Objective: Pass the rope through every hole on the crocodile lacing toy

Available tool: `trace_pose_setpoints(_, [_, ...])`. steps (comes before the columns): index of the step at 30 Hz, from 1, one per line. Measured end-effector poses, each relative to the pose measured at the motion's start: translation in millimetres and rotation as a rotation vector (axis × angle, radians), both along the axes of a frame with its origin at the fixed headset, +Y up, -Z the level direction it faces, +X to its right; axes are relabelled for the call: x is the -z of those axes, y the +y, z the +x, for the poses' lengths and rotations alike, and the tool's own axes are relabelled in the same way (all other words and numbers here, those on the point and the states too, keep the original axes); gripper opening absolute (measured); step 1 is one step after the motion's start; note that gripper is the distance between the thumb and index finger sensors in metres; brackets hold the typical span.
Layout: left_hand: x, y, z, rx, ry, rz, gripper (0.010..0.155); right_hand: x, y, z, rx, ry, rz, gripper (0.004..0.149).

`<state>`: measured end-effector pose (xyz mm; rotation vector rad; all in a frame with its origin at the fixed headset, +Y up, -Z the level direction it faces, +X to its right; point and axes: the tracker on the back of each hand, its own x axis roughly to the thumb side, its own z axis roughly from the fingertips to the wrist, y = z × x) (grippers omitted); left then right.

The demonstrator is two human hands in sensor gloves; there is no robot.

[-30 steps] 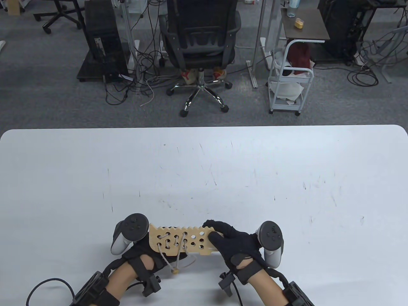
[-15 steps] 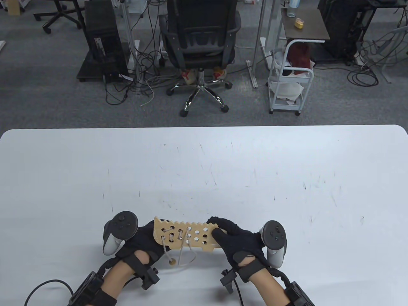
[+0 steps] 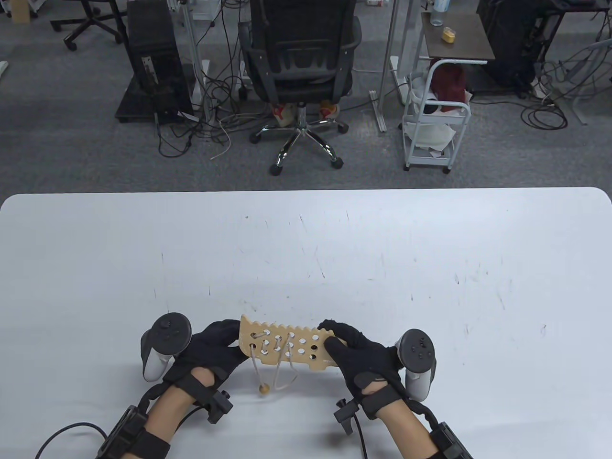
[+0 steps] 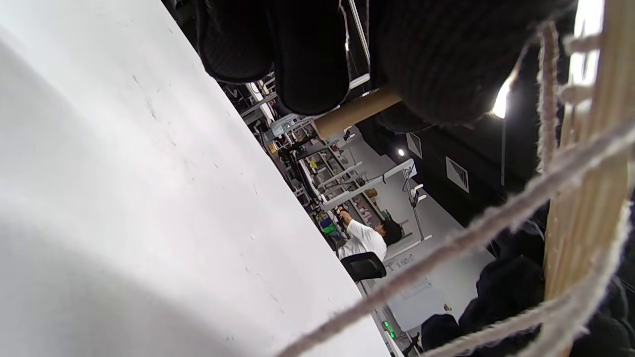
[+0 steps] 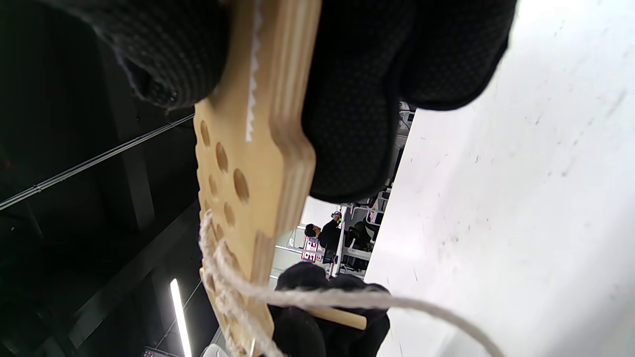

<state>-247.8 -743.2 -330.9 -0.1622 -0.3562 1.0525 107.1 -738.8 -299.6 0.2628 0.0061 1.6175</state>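
Observation:
The wooden crocodile lacing toy (image 3: 291, 346) is held above the table's near edge, its holes toward the camera. My right hand (image 3: 332, 338) grips its right end, thumb on the front and fingers (image 5: 357, 99) behind the board (image 5: 253, 158). My left hand (image 3: 228, 337) is at the toy's left end and pinches the rope's wooden needle (image 4: 357, 111) between thumb and fingers. Cream rope (image 3: 283, 377) is laced through the left holes and hangs below in a loop. Its end bead (image 3: 262, 389) dangles near the table. The holes on the right hold no rope.
The white table (image 3: 306, 248) stretches away beyond the hands. An office chair (image 3: 299, 57) and a white cart (image 3: 437, 119) stand on the floor past the far edge. A cable (image 3: 67, 432) trails from my left forearm.
Both hands have carried the toy a little away from me. My left hand shifted left, from in front of the toy's left end to beside it. The rope loop and bead now hang free.

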Motion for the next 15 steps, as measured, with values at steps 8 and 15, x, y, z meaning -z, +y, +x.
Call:
trace_pose_setpoints(8, [3, 2, -15, -0.036, 0.064, 0.011, 0.045, 5, -3, 9, -0.006, -0.045, -0.011, 0.046])
trace_pose_setpoints(15, [6, 3, -26, -0.065, 0.111, 0.016, 0.045, 9, -5, 19, 0.004, -0.087, -0.028, 0.046])
